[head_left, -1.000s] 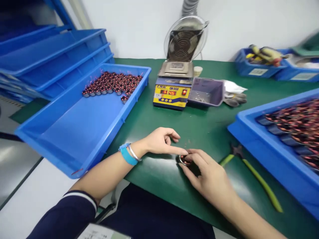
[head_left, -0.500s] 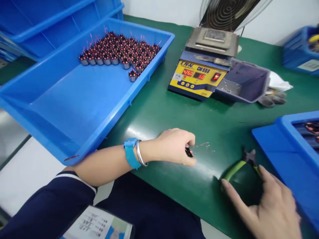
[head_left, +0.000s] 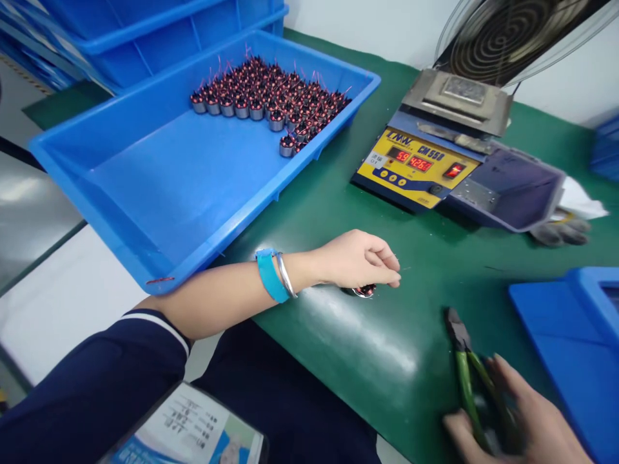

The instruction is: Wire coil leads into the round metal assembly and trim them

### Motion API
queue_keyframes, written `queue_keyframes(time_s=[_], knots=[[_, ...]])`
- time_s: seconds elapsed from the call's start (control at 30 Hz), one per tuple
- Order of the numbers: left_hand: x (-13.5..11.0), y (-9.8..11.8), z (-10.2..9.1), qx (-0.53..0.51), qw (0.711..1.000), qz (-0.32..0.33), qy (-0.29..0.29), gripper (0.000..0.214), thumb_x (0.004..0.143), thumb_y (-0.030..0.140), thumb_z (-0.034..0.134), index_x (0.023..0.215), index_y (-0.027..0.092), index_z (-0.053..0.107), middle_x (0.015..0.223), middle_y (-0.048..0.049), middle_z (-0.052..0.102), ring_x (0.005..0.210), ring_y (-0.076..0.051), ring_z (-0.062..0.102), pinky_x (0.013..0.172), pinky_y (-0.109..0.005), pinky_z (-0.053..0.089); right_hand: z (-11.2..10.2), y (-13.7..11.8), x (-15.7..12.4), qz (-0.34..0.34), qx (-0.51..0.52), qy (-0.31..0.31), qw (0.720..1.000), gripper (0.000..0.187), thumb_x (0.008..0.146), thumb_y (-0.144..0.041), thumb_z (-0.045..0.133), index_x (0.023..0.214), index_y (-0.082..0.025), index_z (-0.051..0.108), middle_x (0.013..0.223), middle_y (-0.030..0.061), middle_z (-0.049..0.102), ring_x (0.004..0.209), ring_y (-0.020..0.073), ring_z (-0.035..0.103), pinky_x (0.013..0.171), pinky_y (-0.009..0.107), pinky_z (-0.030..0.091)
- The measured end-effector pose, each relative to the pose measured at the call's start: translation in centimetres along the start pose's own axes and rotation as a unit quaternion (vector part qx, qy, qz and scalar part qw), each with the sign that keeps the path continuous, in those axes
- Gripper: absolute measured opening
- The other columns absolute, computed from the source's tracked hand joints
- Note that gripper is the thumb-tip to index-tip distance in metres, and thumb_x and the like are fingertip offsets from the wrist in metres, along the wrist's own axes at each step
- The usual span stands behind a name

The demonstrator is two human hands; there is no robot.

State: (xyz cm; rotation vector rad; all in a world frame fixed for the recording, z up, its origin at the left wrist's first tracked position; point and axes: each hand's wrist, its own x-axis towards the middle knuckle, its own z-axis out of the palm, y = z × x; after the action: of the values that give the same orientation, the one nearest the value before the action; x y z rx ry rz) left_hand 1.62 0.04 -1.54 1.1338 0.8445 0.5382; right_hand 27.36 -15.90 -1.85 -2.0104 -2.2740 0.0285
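1. The left hand (head_left: pixel 360 261) sits over a small wound stator (head_left: pixel 366 291) on the green bench top (head_left: pixel 314 341), its fingers curled towards the thumb; blocked by the hand itself, the view does not settle whether it grips anything.
2. The right hand (head_left: pixel 536 425) is closed around the green-handled cutters (head_left: pixel 465 380), their handles between thumb and fingers and their dark head pointing away from the person.
3. That stator lies beneath the left fingers, well apart from the cutters.
4. Beyond the left forearm, a shallow blue tray (head_left: pixel 188 167) holds packed rows of wound stators (head_left: pixel 271 96) at its far end.
5. A yellow-fronted solder pot (head_left: pixel 411 166) with lit red digits stands between that tray and a purple-grey bin (head_left: pixel 532 187).
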Motion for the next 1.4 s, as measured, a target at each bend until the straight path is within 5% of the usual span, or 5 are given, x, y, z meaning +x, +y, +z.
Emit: queue_keyframes(time_s=[0.13,0.27,0.5,1.13,1.4], knots=[[0.1,0.2,0.0,-0.032,0.999,0.009,0.012,0.007,0.078,0.012,0.059,0.081,0.006,0.057,0.076,-0.0059,0.065,0.054,-0.001,0.049,0.052,-0.016,0.039,-0.8,-1.1,2.0,-0.054,-0.056,0.027,0.997,0.055,0.086,-0.034,0.041,0.139,-0.025,0.031,0.113,0.0134,0.051,0.102,0.0297,0.054,0.088,0.046,0.05],[0.4,0.1,0.2,-0.053,0.998,0.009,0.034,0.007,0.079,0.012,0.059,0.078,0.006,0.056,0.07,-0.005,0.064,0.056,-0.002,0.051,0.054,-0.015,0.038,-1.6,-1.5,5.9,-0.138,0.005,0.036,0.99,0.041,0.086,-0.031,0.043,0.126,-0.028,0.042,0.096,0.0088,0.054,0.081,0.021,0.06,0.058,0.029,0.053],[0.8,-0.1,-0.1,-0.063,0.998,-0.005,0.017,0.004,0.08,0.007,0.056,0.083,0.007,0.055,0.065,-0.0032,0.063,0.059,-0.003,0.055,0.061,-0.017,0.042,-3.0,-2.4,12.1,-0.274,0.165,-0.07,0.945,0.028,0.088,-0.023,0.045,0.116,-0.025,0.051,0.087,-0.0002,0.058,0.074,0.0066,0.059,0.062,0.011,0.048],[0.8,-0.2,0.2,-0.038,0.999,-0.009,-0.006,0.003,0.08,0.008,0.052,0.081,0.009,0.055,0.066,-0.0018,0.063,0.053,-0.004,0.051,0.055,-0.018,0.04,-2.5,-3.1,12.0,-0.289,0.189,-0.074,0.936,0.032,0.089,-0.02,0.045,0.12,-0.019,0.053,0.08,0.0003,0.055,0.075,0.0045,0.058,0.064,0.008,0.045],[0.7,-0.1,0.1,-0.015,1.0,-0.005,-0.013,0.003,0.081,0.01,0.053,0.081,0.009,0.056,0.068,-0.0031,0.063,0.054,-0.004,0.052,0.058,-0.019,0.042,-2.6,-3.4,11.7,-0.211,0.203,-0.125,0.948,0.029,0.089,-0.031,0.046,0.102,-0.012,0.062,0.069,0.0029,0.05,0.07,0.0071,0.057,0.06,0.011,0.044]])
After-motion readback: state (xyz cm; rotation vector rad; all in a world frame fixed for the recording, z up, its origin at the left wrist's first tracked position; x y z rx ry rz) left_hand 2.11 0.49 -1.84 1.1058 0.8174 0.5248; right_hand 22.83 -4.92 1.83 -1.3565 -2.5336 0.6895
